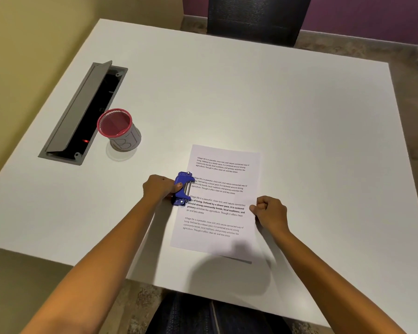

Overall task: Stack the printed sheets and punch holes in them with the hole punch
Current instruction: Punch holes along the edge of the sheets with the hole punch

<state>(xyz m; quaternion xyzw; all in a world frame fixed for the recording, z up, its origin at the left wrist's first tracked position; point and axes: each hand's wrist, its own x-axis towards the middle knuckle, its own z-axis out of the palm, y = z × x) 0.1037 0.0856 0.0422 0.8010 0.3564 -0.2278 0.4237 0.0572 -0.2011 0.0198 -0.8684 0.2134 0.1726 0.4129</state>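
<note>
A stack of white printed sheets (217, 206) lies flat on the white table (299, 121), close to its near edge. A blue hole punch (182, 188) sits on the stack's left edge, about halfway up, with the paper's margin in its slot. My left hand (158, 188) grips the punch from the left, thumb on its lever. My right hand (270, 212) is closed on the right edge of the sheets, pinching them between thumb and fingers. How many sheets are in the stack cannot be told.
A pink-rimmed mesh pen cup (118, 128) stands at the left of the table. Beside it a grey cable hatch (82, 112) is open in the tabletop. A dark chair (256, 18) stands at the far side.
</note>
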